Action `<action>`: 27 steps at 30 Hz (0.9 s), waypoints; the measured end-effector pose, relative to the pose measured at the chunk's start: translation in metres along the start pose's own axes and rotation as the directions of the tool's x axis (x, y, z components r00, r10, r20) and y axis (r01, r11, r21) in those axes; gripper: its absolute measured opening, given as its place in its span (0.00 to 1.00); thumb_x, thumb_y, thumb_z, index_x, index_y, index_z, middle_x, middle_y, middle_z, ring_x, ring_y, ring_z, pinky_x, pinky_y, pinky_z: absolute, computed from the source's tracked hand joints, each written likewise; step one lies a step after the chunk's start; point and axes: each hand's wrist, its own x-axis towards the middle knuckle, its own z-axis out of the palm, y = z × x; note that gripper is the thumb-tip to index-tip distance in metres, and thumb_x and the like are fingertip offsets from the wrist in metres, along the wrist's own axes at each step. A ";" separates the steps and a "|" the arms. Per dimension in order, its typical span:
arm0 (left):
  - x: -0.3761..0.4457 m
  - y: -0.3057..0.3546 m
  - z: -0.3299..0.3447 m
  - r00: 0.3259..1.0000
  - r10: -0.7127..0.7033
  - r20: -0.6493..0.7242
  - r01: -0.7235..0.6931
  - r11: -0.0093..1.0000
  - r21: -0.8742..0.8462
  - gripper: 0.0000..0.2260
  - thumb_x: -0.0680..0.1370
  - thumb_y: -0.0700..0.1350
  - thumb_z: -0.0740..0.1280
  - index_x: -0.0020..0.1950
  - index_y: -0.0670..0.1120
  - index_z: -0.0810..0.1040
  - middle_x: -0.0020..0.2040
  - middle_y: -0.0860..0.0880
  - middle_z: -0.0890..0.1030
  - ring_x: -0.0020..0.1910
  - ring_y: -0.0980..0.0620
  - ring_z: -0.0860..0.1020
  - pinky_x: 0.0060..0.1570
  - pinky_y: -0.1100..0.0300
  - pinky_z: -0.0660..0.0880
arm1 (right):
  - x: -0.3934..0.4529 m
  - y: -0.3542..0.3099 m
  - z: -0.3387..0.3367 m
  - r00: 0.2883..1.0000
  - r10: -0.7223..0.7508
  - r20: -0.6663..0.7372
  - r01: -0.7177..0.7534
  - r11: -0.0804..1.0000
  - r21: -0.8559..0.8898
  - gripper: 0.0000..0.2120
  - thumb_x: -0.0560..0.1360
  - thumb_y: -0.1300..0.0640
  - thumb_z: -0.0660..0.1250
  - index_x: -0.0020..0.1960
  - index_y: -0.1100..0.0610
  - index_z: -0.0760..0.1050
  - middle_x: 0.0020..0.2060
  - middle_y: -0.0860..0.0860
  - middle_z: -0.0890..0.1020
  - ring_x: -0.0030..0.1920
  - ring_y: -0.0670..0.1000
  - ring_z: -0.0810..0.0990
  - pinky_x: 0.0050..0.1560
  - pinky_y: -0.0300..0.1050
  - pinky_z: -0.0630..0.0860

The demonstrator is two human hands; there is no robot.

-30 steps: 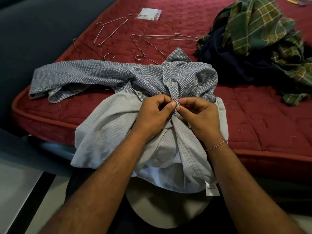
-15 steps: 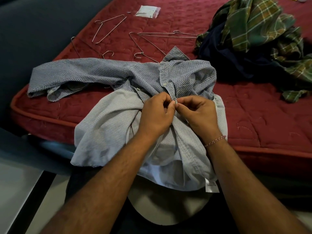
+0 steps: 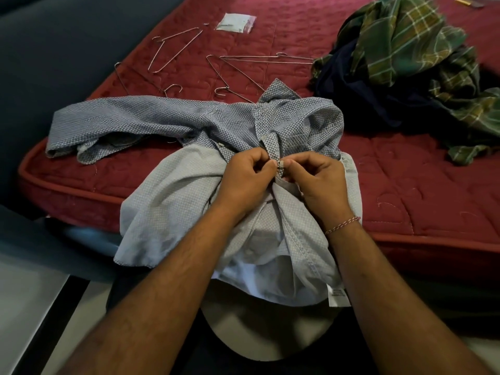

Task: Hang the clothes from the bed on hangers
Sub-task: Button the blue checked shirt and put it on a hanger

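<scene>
Head view: lying crumpled at the near edge of the bed (image 3: 405,185), shirt (image 3: 167,201), tail spilling over the edge, one sleeve stretched away to the left. Pinching the front placket at the middle, left hand (image 3: 244,182) and right hand (image 3: 318,180), fingers curled tight on the cloth from either side, thumbs nearly meeting, apparently working a button, though too small to tell for sure. Waiting beyond the shirt, wire hangers (image 3: 176,47), scattered on the quilt, hooks pointing different ways. Heaped at the far right, more clothes (image 3: 411,55), plaid over something dark. Lying past the hangers, a small packet (image 3: 235,23).

Handling, as a guess: light and limp, sagging wherever unsupported, not slippery, not fragile. Best taken at the collar or shoulder seams when threading a hanger, since gripping the body only bunches it. Thin wire likely snagging inside the sleeves, so feeding one shoulder at a time.
</scene>
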 end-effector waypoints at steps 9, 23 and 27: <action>0.004 -0.004 -0.056 0.943 0.117 0.311 -0.298 0.709 0.639 0.17 0.75 0.59 0.62 0.56 0.53 0.83 0.53 0.56 0.80 0.55 0.52 0.76 0.58 0.47 0.75 | -0.008 -0.017 -0.033 0.940 -0.163 0.299 0.305 0.794 -0.525 0.01 0.76 0.57 0.74 0.46 0.53 0.84 0.39 0.46 0.84 0.41 0.47 0.82 0.42 0.45 0.80; 0.126 0.067 -0.060 0.929 0.309 0.205 -0.370 0.738 0.564 0.01 0.79 0.44 0.72 0.48 0.49 0.81 0.42 0.54 0.81 0.42 0.53 0.79 0.43 0.58 0.72 | 0.126 -0.101 -0.082 0.978 -0.208 -0.005 0.096 0.474 -0.875 0.15 0.77 0.47 0.74 0.38 0.57 0.81 0.35 0.49 0.83 0.39 0.53 0.81 0.41 0.43 0.72; 0.170 0.109 -0.054 0.905 0.413 0.105 -0.362 0.616 0.700 0.04 0.78 0.42 0.70 0.52 0.45 0.84 0.51 0.45 0.83 0.51 0.44 0.80 0.51 0.53 0.75 | 0.157 -0.144 -0.077 0.925 -0.340 -0.173 0.020 0.495 -0.869 0.11 0.78 0.49 0.71 0.44 0.55 0.83 0.41 0.53 0.84 0.46 0.58 0.83 0.46 0.44 0.73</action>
